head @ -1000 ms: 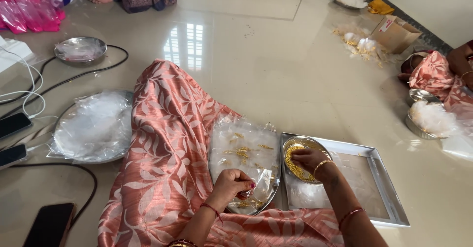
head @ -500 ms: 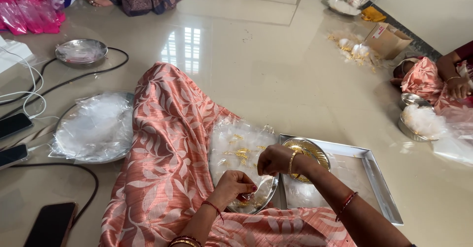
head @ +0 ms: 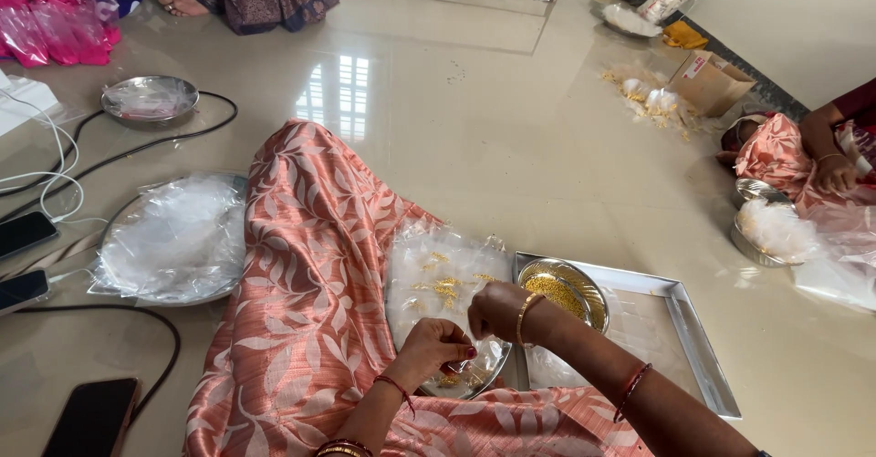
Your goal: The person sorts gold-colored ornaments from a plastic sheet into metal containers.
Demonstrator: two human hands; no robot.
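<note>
Phones (head: 89,418): three. Round steel plates (head: 149,99): three. Rectangular tray (head: 691,334): one.

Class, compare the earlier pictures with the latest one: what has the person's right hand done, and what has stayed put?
The right hand left the bowl of yellow grains and moved left to meet the left hand over the plate of small clear bags. The left hand stayed at the plate's near edge. The bowl, metal tray and peach cloth stayed as they were.

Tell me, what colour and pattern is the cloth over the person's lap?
Salmon-pink cloth with a pale leaf pattern, seen in the head view.
</note>
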